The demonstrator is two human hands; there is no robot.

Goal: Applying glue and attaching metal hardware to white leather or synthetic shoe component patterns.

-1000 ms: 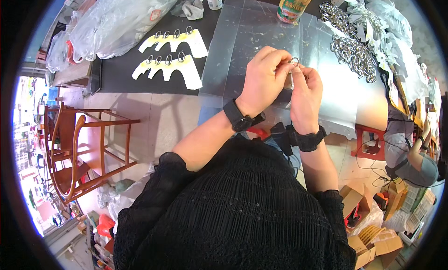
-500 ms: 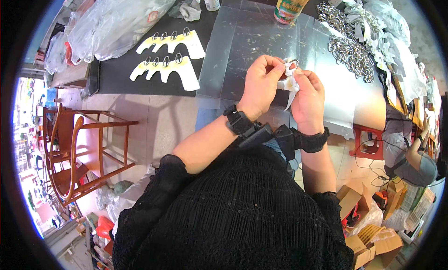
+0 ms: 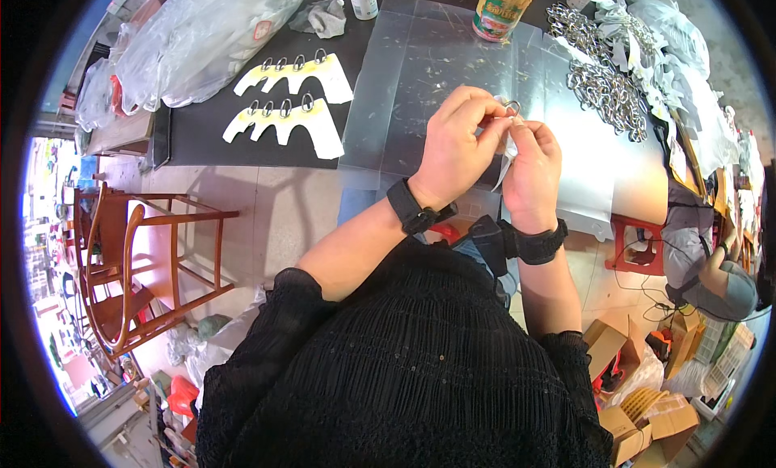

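My left hand [image 3: 459, 149] and my right hand [image 3: 531, 173] meet above the clear plastic sheet, fingertips pinched together on a small white fabric-like piece [image 3: 508, 156]. A metal ring [image 3: 513, 106] shows just above the fingertips. Most of the white piece is hidden behind my fingers; a thin pointed tail hangs between the hands. To the left lie two white scalloped pieces, an upper one [image 3: 335, 80] and a lower one [image 3: 325, 135]. Both have yellowish staining and several metal rings along their top edges.
A printed tub [image 3: 496, 15] with a red stick across its top stands at the back. Metal rings [image 3: 606, 92] are heaped at right beside white strips [image 3: 647, 52]. Plastic bags [image 3: 202, 44], a crumpled cloth [image 3: 322, 18] and a can [image 3: 363, 1] lie behind; a wooden chair [image 3: 149, 262] stands left.
My left hand has shifted slightly right and its fingers now cover more of the white piece. The two hands have come closer together. The scalloped pieces remain on the table.
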